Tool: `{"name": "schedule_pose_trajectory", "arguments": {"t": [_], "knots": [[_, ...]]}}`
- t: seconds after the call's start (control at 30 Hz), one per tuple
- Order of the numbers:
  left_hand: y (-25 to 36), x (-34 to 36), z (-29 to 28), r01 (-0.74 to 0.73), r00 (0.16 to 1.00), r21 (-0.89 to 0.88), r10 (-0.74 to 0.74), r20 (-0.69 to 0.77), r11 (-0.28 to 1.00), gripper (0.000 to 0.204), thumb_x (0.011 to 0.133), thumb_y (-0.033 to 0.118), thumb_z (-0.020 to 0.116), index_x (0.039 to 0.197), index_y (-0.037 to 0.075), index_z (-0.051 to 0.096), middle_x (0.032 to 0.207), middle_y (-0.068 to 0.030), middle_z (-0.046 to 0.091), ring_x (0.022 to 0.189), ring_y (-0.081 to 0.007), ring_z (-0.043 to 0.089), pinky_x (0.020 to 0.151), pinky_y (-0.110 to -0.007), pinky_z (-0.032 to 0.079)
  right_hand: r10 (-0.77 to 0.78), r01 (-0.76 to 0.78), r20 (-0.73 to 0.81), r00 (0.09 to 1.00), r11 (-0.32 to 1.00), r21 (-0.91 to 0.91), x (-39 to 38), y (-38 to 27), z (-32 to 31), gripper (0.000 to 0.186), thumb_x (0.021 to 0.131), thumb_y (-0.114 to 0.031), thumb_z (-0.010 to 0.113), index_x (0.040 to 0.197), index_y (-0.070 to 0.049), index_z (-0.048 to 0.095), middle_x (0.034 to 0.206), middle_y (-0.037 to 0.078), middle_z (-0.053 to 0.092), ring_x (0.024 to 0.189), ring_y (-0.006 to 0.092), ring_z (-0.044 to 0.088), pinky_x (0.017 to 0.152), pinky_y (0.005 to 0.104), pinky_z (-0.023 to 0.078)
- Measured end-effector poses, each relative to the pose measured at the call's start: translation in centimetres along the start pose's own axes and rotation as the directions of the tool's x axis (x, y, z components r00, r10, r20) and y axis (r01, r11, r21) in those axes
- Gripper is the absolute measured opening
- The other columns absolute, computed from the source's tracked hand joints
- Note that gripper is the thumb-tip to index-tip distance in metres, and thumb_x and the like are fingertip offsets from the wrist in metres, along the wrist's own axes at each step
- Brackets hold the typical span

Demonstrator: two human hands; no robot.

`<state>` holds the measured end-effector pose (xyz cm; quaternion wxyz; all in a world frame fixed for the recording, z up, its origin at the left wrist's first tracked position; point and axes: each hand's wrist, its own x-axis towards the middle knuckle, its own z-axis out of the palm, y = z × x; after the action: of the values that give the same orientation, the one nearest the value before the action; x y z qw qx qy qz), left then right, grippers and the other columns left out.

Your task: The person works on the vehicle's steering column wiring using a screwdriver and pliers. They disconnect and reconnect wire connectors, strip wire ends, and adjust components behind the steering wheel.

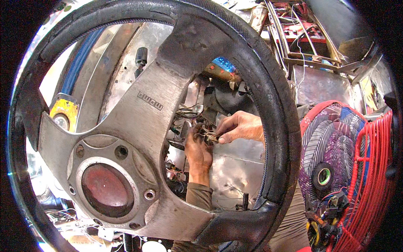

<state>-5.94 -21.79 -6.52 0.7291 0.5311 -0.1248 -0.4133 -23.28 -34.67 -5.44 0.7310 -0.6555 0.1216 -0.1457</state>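
1. Left hand [198,153], bare, palm upright, fingers curled in at the wiring; can't tell how tightly closed or on what.
2. Thin, multicoloured, tangled wires [205,132] at left fingertips; likely light, limp, ends easily snapped; best held along the coating, near the end.
3. Small, tan, slim piece [213,138], kind unclear, between both hands, right at the right fingertips; probably light, stiffer than the wires; hold by its edge.
4. Right hand [243,127], bare, thumb and forefinger pinched nearly together on that piece.
5. Black, round, padded steering-wheel rim [280,126] hides part of right forearm.
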Motion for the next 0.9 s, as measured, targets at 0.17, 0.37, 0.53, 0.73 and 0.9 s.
{"name": "schedule_pose_trajectory", "arguments": {"t": [0.17,0.37,0.53,0.73,0.9], "knots": [[0.9,-0.2,0.6,-0.054,0.997,0.073,0.059,-0.057,0.996,0.053,0.108,0.042,0.037,0.13,-0.001,0.059,0.122,-0.0153,0.067,0.107,-0.0277,0.066,0.09,-0.041,0.056,0.147,-0.144,-0.01,0.989,0.978,0.154,0.1,0.6,0.7,0.038,0.084,-0.027,0.084,0.109,0.002,0.077,0.092,0.011,0.076,0.081,0.0187,0.071,0.072,0.0324,0.059],[1.0,-0.3,-1.1,-0.05,0.997,0.214,0.06,-0.038,0.976,0.041,0.105,0.03,0.041,0.119,0.0,0.065,0.112,-0.0138,0.072,0.1,-0.0284,0.069,0.089,-0.041,0.056,0.034,0.051,-0.408,0.912,0.979,0.195,2.2,2.7,-0.4,0.028,0.091,-0.02,0.074,0.111,-0.001,0.076,0.093,0.006,0.075,0.077,0.0138,0.069,0.061,0.0308,0.057],[1.0,-0.7,-0.9,0.042,0.99,0.151,-0.021,-0.137,0.988,0.038,0.104,0.028,0.042,0.118,0.002,0.066,0.111,-0.0118,0.072,0.097,-0.0263,0.07,0.089,-0.04,0.057,0.148,-0.097,-0.488,0.86,0.987,0.129,5.0,5.7,0.2,0.034,0.093,-0.025,0.073,0.12,-0.004,0.074,0.102,0.004,0.074,0.088,0.0139,0.065,0.073,0.0314,0.055],[0.4,-0.5,-2.2,0.085,0.995,-0.014,-0.086,-0.059,0.996,0.031,0.102,0.026,0.045,0.118,0.004,0.062,0.112,-0.0117,0.071,0.1,-0.026,0.07,0.092,-0.04,0.058,0.256,-0.044,-0.264,0.93,0.789,0.613,6.4,7.4,2.1,0.05,0.096,-0.031,0.069,0.137,-0.006,0.06,0.116,0.008,0.067,0.104,0.0236,0.065,0.08,0.0405,0.06],[-0.2,-0.1,-2.9,0.009,0.975,0.169,-0.046,0.216,0.986,0.032,0.103,0.025,0.047,0.12,0.003,0.062,0.117,-0.0142,0.07,0.104,-0.0273,0.07,0.094,-0.042,0.058,0.086,0.037,-0.161,0.983,0.771,0.635,5.9,7.2,0.1,0.047,0.091,-0.009,0.064,0.136,0.002,0.06,0.129,0.012,0.065,0.11,0.0234,0.067,0.09,0.0394,0.06]]}}
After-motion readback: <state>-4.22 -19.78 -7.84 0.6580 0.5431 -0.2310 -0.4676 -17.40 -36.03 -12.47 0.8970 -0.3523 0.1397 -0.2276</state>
